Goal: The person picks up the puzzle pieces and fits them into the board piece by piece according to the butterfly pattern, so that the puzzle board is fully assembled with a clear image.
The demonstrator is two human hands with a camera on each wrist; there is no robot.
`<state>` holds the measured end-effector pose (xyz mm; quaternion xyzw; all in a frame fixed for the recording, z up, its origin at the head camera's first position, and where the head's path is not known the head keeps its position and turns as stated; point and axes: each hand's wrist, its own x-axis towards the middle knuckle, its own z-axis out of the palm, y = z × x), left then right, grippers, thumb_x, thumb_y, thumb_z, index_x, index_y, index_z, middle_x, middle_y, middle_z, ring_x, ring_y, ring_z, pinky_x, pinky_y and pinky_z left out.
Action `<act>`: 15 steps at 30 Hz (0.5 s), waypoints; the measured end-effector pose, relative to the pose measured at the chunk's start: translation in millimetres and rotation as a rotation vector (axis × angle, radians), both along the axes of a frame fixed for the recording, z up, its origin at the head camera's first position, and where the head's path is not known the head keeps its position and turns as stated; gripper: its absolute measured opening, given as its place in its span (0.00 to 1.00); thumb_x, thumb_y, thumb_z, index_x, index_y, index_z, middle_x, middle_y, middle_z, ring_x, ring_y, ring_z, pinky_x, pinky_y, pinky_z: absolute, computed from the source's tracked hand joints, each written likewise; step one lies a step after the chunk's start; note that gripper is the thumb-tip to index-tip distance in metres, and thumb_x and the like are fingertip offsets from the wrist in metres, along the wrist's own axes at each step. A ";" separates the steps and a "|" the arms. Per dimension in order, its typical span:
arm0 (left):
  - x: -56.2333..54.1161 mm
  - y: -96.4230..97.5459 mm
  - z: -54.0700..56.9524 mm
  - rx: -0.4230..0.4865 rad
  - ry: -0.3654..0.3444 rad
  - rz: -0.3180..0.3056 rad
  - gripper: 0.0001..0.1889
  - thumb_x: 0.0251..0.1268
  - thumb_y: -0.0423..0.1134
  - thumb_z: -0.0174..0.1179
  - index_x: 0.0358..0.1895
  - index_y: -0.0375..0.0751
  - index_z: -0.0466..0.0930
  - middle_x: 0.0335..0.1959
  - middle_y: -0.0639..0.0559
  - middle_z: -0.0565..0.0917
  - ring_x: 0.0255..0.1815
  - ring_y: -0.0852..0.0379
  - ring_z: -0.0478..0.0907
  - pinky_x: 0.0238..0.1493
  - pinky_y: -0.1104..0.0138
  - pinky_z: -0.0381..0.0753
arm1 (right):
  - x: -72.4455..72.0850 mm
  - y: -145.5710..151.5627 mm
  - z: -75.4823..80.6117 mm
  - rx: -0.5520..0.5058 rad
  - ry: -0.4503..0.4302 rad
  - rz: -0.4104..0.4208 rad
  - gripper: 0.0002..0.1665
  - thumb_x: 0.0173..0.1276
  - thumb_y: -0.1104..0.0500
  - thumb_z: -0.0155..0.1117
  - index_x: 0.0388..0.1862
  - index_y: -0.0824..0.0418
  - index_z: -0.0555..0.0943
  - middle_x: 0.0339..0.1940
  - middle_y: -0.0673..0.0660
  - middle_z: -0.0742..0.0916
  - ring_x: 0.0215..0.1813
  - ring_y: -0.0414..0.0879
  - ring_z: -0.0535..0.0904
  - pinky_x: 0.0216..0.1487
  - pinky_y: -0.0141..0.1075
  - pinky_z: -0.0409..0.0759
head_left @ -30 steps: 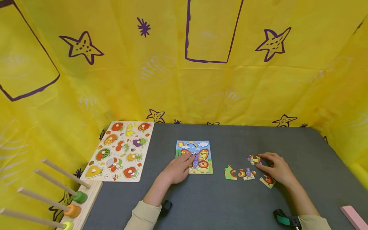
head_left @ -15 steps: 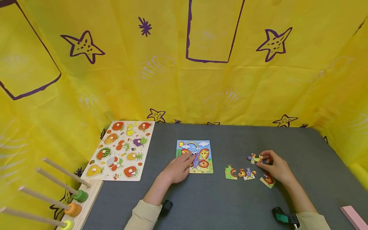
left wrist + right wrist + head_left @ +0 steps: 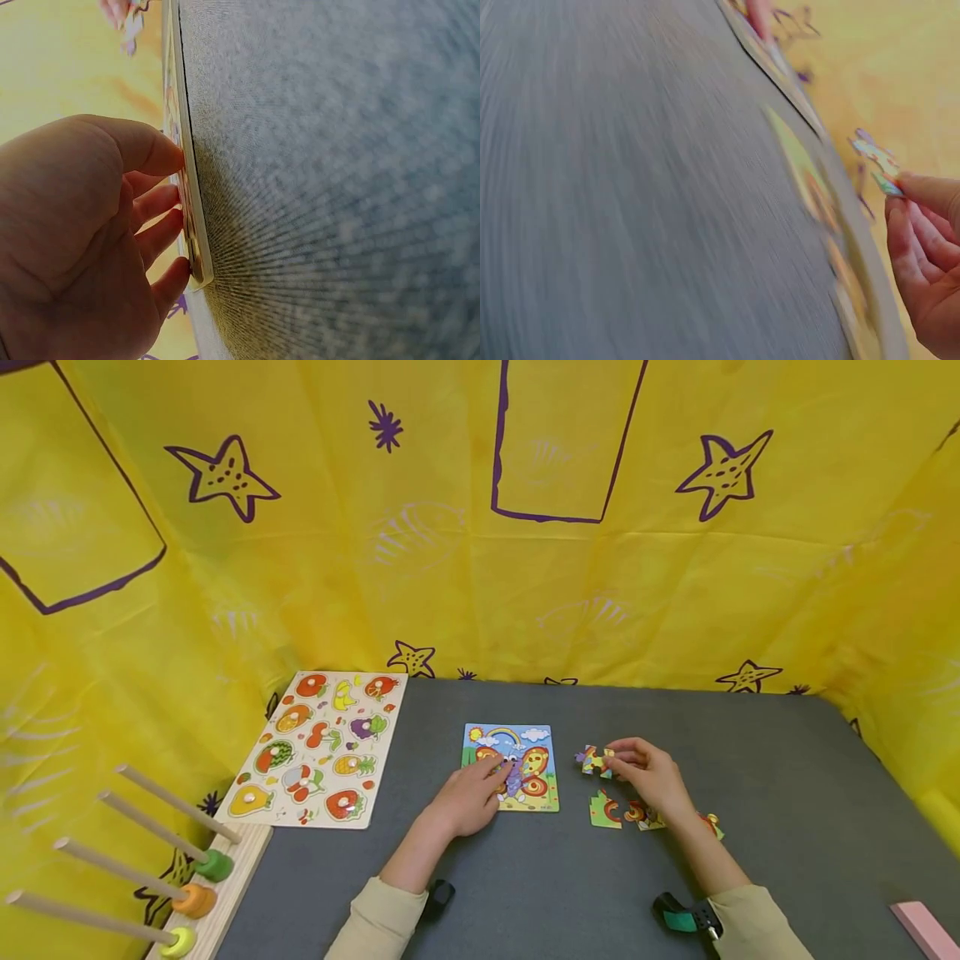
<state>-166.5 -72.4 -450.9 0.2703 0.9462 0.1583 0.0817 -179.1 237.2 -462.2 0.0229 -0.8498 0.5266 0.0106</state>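
Note:
My left hand (image 3: pixel 467 795) rests its fingertips on a square butterfly puzzle board (image 3: pixel 508 737), covering part of the picture. In the left wrist view, the fingers of the left hand (image 3: pixel 82 232) touch the face of the board (image 3: pixel 193 210). Thumb and fingers of my right hand (image 3: pixel 656 781) pinch a jigsaw piece (image 3: pixel 591 760), raised above the table to the right of the board. The same jigsaw piece (image 3: pixel 877 159) shows at the fingertips in the right wrist view. Below it lie a green jigsaw piece (image 3: pixel 602 811) and a butterfly piece (image 3: pixel 642 817), the latter partly behind the hand.
Another jigsaw piece (image 3: pixel 712 825) peeks out past the right forearm. On the left lie a fruit peg puzzle (image 3: pixel 348 781) and a wooden stand with rods (image 3: pixel 243 860) carrying coloured rings. A pink block (image 3: pixel 926 927) is at the right edge. Yellow cloth (image 3: pixel 450 593) hangs behind the table.
My right hand has lifted the jigsaw piece from beside the other loose pieces and carried it left, toward the board. The left hand stays on the board; the view has shifted slightly.

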 end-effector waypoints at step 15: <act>0.2 2.2 -2.9 0.002 0.015 0.015 0.29 0.71 0.37 0.50 0.74 0.42 0.62 0.73 0.43 0.63 0.72 0.44 0.61 0.67 0.48 0.62 | -23.8 -77.7 -8.4 -0.001 -0.046 0.056 0.14 0.64 0.59 0.70 0.46 0.65 0.84 0.32 0.54 0.87 0.30 0.43 0.84 0.33 0.32 0.82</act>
